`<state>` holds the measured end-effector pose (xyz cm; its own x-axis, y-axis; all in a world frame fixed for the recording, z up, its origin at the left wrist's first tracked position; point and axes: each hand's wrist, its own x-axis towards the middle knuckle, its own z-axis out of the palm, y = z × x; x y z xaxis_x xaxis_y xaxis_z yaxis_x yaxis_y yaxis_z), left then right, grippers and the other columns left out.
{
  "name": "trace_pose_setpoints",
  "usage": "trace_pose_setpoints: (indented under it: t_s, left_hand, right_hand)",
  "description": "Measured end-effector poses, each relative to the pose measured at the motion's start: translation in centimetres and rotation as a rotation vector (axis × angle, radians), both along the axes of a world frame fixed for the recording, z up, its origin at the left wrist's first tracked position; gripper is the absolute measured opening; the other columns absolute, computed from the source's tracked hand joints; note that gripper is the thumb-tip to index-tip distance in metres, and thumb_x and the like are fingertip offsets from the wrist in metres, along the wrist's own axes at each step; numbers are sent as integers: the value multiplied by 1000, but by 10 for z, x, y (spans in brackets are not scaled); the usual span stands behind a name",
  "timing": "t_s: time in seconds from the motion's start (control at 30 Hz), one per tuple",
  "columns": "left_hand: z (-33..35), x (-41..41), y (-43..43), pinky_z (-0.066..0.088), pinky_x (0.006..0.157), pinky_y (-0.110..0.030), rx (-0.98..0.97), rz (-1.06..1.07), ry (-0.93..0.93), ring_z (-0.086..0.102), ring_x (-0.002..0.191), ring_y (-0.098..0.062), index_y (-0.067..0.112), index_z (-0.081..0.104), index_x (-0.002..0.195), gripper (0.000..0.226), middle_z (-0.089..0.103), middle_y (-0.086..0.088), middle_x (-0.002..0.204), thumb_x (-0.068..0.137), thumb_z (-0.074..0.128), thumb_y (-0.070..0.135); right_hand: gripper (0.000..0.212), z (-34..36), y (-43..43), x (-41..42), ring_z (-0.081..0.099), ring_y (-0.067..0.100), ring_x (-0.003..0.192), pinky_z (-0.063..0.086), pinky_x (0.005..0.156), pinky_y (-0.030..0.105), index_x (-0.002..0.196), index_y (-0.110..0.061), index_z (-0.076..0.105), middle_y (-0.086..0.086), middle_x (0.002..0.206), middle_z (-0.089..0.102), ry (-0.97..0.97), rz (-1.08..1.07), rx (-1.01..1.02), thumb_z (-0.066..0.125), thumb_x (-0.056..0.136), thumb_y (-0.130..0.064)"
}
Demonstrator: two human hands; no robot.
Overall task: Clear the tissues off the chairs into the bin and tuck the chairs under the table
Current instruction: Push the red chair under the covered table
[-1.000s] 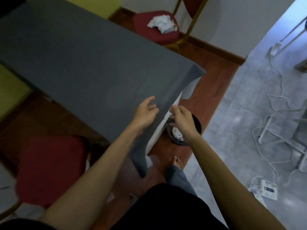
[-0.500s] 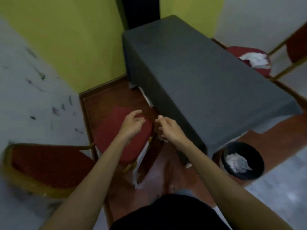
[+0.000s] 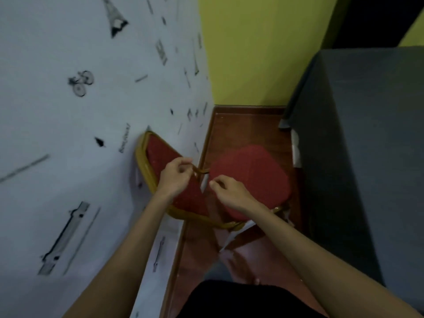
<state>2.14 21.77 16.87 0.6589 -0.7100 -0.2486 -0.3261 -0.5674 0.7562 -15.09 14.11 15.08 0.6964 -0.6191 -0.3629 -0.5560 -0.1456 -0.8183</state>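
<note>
A red padded chair with a gold frame stands between the patterned wall and the table, and its seat [image 3: 250, 180] is bare, with no tissue on it. Its backrest [image 3: 158, 157] leans toward the wall. My left hand [image 3: 175, 177] hovers over the backrest with loosely curled fingers. Its fingertips are at the gold frame bar [image 3: 202, 171], and I cannot tell whether they touch. My right hand [image 3: 229, 192] is over the seat's near left edge, fingers half curled and empty. The table [image 3: 367, 134], under a grey cloth, fills the right side. No bin or tissues are in view.
A white wall [image 3: 68, 134] with black drawings is close on the left, and a yellow wall [image 3: 252, 53] is behind. A narrow strip of red-brown wooden floor [image 3: 241, 125] runs between the wall and the table. White strips [image 3: 231, 237] hang below the chair's seat. My bare foot shows at the bottom.
My view has swung left, away from the bin and the far chair with tissues. Both hands have moved from above the bin to over this chair.
</note>
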Motion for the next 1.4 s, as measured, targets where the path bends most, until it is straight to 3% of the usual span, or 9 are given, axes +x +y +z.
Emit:
trace_pose_setpoints:
  t_s: [0.13, 0.27, 0.33, 0.47, 0.6, 0.77, 0.97, 1.23, 1.4]
  left_hand:
    - [6, 30, 15, 48, 90, -27, -61, 152, -283, 63, 96, -14, 14, 67, 120, 29, 70, -1, 102, 93, 55, 11]
    - [-3, 76, 19, 51, 94, -50, 11, 188, -479, 63, 103, -33, 16, 66, 120, 40, 68, -12, 112, 80, 60, 18]
    - [-3, 94, 19, 51, 95, -50, 75, 173, -482, 60, 108, -37, 15, 66, 118, 43, 64, -14, 117, 75, 63, 24]
    - [3, 122, 20, 56, 76, -37, 27, 185, -197, 67, 85, -26, 14, 60, 112, 36, 68, -6, 93, 78, 70, 21]
    - [-9, 144, 10, 61, 81, -39, -37, 180, 226, 72, 94, -21, 18, 63, 118, 52, 74, -2, 105, 72, 81, 33]
    - [-15, 153, -17, 61, 77, -44, -110, 258, 387, 69, 93, -25, 16, 51, 126, 49, 69, -9, 106, 80, 64, 6]
    - [-21, 149, -51, 61, 72, -47, -110, 113, 477, 70, 88, -30, 11, 51, 124, 51, 70, -17, 105, 78, 63, -4]
    - [-31, 105, -108, 59, 62, -63, -11, -141, 457, 73, 79, -34, 18, 42, 118, 47, 69, -17, 101, 80, 70, 19]
    - [-23, 63, -144, 61, 57, -57, 8, -292, 534, 74, 73, -27, 21, 37, 125, 45, 64, -13, 102, 89, 63, 15]
  right_hand:
    - [48, -2, 18, 46, 62, 25, 124, 43, 89, 27, 138, -19, 59, 5, 136, 66, 28, 152, 21, 56, 99, -47]
    - [63, -9, 36, 88, 61, 26, 123, 49, 98, 32, 142, -21, 52, 5, 136, 63, 89, 250, 7, 61, 91, -56]
    - [63, -13, 45, 107, 63, 26, 116, 53, 98, 40, 138, -21, 51, 5, 130, 64, 103, 251, -4, 63, 87, -56]
    - [63, -25, 60, 145, 63, 34, 112, 54, 94, 49, 132, -17, 44, 9, 124, 61, 164, 255, -70, 69, 85, -51]
    - [104, -37, 74, 170, 48, 44, 132, 46, 106, 55, 160, -20, 6, 17, 153, 37, 240, 187, -162, 66, 83, -55]
    - [102, -46, 77, 182, 54, 42, 125, 49, 102, 51, 164, -21, -2, 16, 153, 38, 198, 13, -216, 63, 86, -32]
    - [93, -46, 65, 172, 58, 41, 124, 52, 100, 51, 164, -27, 6, 15, 160, 38, 159, -207, -267, 61, 89, -23]
    - [79, -33, 35, 132, 56, 40, 128, 50, 103, 49, 161, -27, 26, 10, 153, 47, 182, -529, -224, 58, 88, -21]
    - [79, -32, 6, 98, 58, 33, 129, 51, 103, 46, 158, -27, 35, 5, 149, 55, 204, -694, -205, 63, 85, -20]
